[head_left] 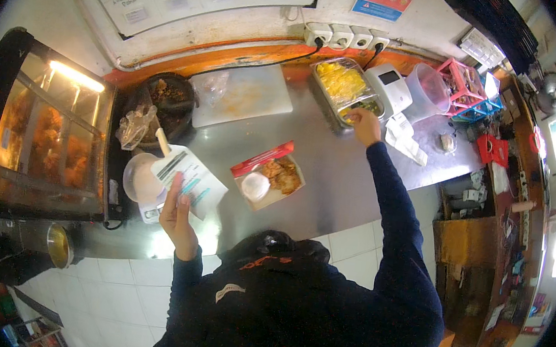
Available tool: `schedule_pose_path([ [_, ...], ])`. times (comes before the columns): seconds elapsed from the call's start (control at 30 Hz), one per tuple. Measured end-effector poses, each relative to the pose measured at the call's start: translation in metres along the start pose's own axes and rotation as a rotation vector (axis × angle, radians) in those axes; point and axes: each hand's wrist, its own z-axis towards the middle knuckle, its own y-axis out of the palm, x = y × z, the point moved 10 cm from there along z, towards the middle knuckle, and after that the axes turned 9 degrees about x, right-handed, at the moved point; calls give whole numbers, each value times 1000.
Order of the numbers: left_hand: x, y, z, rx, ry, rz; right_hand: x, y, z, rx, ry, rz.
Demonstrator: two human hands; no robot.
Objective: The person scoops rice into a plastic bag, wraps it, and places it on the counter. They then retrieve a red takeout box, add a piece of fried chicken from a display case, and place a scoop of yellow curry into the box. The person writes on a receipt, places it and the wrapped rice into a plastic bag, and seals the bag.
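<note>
My left hand (179, 225) is at the left of the counter with fingers stretched out and apart. They overlap the lower edge of a white printed paper sheet (201, 182); whether they press on it I cannot tell. My right hand (366, 128) reaches to the near end of a steel tray (330, 115), by a section of green and yellow food (368, 106). Its fingers are bent together, and what they pinch is hidden. Between my hands sits an open red-and-white paper box (262, 161) with a white round of rice (255, 185) and brown fried food (282, 175).
Left stand a lit display case (51, 143), a dark round bowl (178, 119) and a plastic tub (135, 175). A white cutting board (259, 97) lies behind. Yellow shreds (342, 82) fill the tray. Right are a white printer (390, 90), paper strip (405, 139) and clear bucket (428, 94).
</note>
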Motion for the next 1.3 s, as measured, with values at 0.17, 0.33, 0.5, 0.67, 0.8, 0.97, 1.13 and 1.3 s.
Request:
schedule_pose_path([
  [0.17, 6, 88, -40, -56, -2, -3, 145, 43, 70, -94, 371, -513],
  [0.33, -1, 145, -82, 26, 26, -14, 160, 75, 79, -159, 496, -520],
  [0.5, -19, 172, -121, 135, -65, -38, 153, 54, 90, -210, 256, -758],
  [0.67, -31, 186, -132, 215, -92, -14, 162, 61, 95, -373, 183, -795],
  [0.8, -35, 200, -126, 214, -34, 32, 163, 72, 97, -428, 224, -694],
  [0.97, -41, 213, -121, 244, -8, -9, 158, 64, 90, -421, 243, -637],
  [1.13, -44, 223, -124, 239, -36, -55, 163, 58, 90, -475, 270, -546],
  [1.3, -43, 217, -130, 250, -41, -6, 187, 56, 115, -395, 242, -486],
])
